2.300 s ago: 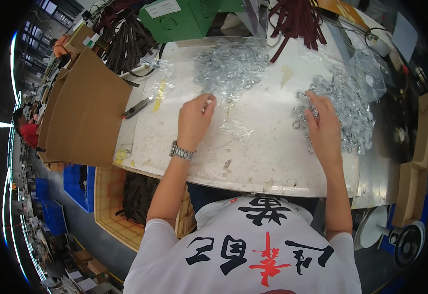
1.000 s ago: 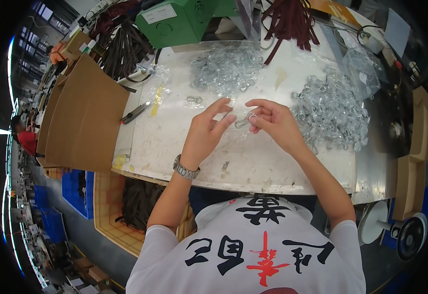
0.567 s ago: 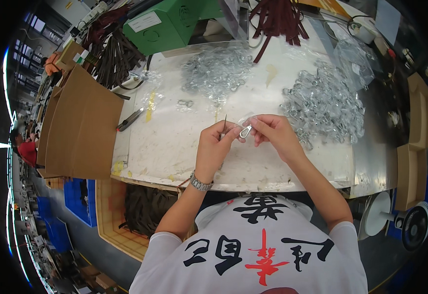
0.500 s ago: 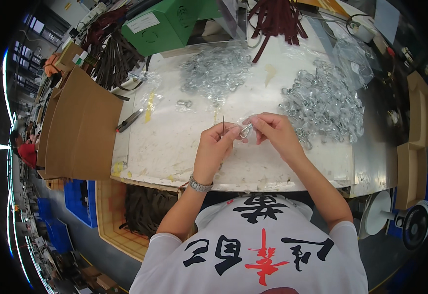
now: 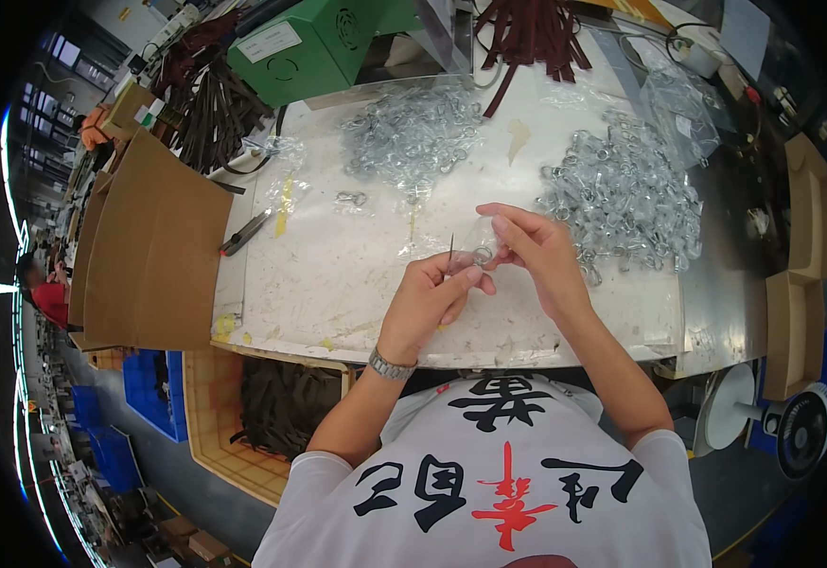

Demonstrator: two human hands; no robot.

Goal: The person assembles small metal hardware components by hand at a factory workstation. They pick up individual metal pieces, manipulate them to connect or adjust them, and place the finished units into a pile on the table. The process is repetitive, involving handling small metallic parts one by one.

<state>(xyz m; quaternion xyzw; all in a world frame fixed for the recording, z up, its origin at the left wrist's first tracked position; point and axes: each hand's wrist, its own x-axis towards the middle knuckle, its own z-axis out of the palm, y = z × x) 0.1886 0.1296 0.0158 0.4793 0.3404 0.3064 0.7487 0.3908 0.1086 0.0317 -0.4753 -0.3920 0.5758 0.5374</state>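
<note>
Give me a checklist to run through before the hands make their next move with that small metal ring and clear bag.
1. Left hand has the small metal ring pinched at its fingertips: ok.
2. Right hand holds the small clear bag at the ring: ok.
3. Bag mouth open wide enough for the ring: cannot tell, too small and glossy.
4. Both hands are raised above the white worktop, with bare surface beneath them: ok.
5. Pile of loose bagged rings lies just beyond the right hand: ok.
6. Second pile lies farther back on the worktop: ok.
</note>
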